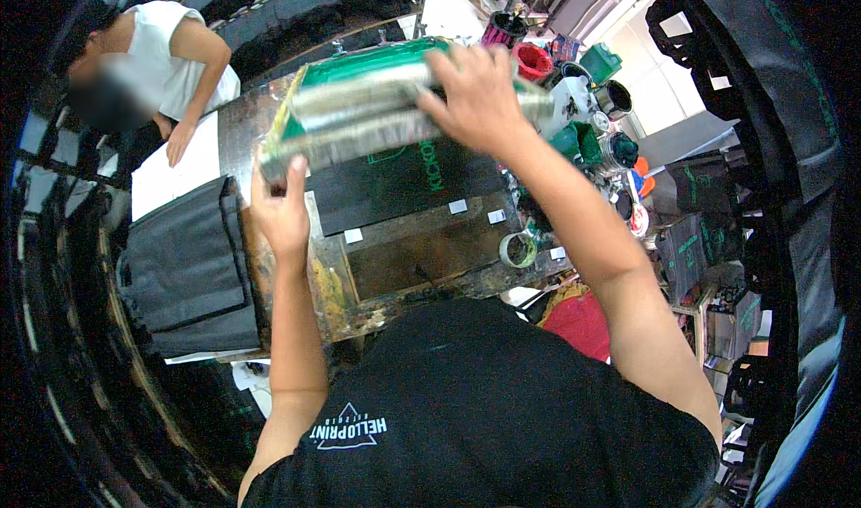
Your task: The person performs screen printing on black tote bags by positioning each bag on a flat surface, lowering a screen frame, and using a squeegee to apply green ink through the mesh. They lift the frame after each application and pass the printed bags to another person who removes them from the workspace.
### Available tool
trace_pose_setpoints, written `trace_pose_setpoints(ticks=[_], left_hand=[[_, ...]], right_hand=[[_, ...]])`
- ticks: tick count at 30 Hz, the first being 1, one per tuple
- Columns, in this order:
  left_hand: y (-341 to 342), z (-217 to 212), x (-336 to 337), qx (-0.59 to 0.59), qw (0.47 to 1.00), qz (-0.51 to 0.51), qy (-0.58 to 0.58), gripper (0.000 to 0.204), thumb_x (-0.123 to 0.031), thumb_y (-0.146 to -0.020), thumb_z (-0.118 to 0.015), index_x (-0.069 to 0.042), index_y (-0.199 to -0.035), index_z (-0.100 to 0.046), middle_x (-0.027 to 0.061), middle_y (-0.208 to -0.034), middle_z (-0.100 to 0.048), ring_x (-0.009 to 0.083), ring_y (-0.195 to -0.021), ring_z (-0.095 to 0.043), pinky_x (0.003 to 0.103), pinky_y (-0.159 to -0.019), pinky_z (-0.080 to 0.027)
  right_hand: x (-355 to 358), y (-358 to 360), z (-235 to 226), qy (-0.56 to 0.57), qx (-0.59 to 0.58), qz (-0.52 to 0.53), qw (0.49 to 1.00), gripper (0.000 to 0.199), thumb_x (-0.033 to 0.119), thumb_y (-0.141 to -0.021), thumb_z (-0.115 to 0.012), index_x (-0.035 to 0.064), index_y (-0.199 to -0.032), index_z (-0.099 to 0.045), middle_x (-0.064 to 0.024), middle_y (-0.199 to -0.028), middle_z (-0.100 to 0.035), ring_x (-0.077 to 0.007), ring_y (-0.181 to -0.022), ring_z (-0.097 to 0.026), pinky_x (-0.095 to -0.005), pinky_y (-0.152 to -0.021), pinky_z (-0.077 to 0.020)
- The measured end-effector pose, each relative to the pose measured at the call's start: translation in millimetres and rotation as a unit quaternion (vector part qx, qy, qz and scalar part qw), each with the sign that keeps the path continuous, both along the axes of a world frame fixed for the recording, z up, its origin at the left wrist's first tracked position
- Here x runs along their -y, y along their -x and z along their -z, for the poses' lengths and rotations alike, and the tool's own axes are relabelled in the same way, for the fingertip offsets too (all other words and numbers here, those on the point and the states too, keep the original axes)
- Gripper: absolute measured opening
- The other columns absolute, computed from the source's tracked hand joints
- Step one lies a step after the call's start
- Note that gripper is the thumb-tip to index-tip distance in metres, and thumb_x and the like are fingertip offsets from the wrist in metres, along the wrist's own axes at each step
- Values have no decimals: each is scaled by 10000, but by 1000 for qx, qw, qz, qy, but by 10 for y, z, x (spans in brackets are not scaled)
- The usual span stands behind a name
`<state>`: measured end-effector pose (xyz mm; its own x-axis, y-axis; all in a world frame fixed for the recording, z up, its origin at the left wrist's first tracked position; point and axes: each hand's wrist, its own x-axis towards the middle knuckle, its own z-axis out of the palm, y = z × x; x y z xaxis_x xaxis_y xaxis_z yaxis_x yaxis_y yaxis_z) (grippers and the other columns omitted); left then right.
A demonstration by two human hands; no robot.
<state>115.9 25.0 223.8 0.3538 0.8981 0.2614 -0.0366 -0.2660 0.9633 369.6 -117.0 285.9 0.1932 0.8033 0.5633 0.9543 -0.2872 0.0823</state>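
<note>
A screen printing frame (359,142) is tilted up over the table, green ink showing on its mesh (359,69). My left hand (283,214) is closed on the frame's near left corner, thumb on top. My right hand (477,100) is closed around a long squeegee (359,100), blurred by motion, which lies across the frame; the fingers' undersides are hidden. Beneath the raised frame lies a black fabric piece (377,194) with green print, partly covered by the frame.
A stack of black fabric pieces (188,266) sits to the left. Beyond it a person in white (179,60) leans over the table. Paint pots, including a red tub (533,61), crowd the right side. A tape roll (518,250) lies at the near edge of the worn table (421,252).
</note>
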Motion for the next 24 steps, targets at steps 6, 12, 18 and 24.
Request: trace_pose_setpoints(ticks=[6, 12, 18, 24], left_hand=[[-159, 934, -442, -118, 989, -21, -84, 1081, -421, -877, -811, 49, -1605, -164, 253, -1346, -551, 330, -1164, -566, 420, -996, -465], [430, 2478, 117, -527, 847, -51, -52, 1023, -533, -880, -746, 169, -1483, -311, 411, -1381, -459, 557, -1292, -449, 552, -1101, -377], [328, 2458, 233, -447, 894, -27, 7, 736, -341, -876, -779, 95, -1381, -468, 318, -1194, -611, 498, -1142, -570, 532, -971, -455], [127, 1941, -159, -303, 952, -24, 14, 321, -228, -978, -656, 69, -1102, -671, 252, -1009, -705, 387, -943, -672, 452, -887, -515]], right_hand=[[-508, -415, -336, -78, 47, -13, 996, 484, 561, -893, -646, 108, -1056, -694, -111, -924, -683, -303, -960, -655, -491, -809, -431], [-735, -584, -581, -53, 6, 11, 999, 527, 572, -925, -598, 81, -1081, -707, -147, -942, -703, -318, -999, -663, -493, -845, -437], [-856, -700, -761, -36, -17, 15, 999, 592, 634, -913, -564, 64, -1000, -698, -161, -930, -708, -335, -976, -678, -533, -875, -461], [-906, -723, -815, -42, -46, 15, 998, 521, 589, -906, -613, 80, -979, -700, -133, -919, -684, -303, -949, -652, -489, -855, -450]])
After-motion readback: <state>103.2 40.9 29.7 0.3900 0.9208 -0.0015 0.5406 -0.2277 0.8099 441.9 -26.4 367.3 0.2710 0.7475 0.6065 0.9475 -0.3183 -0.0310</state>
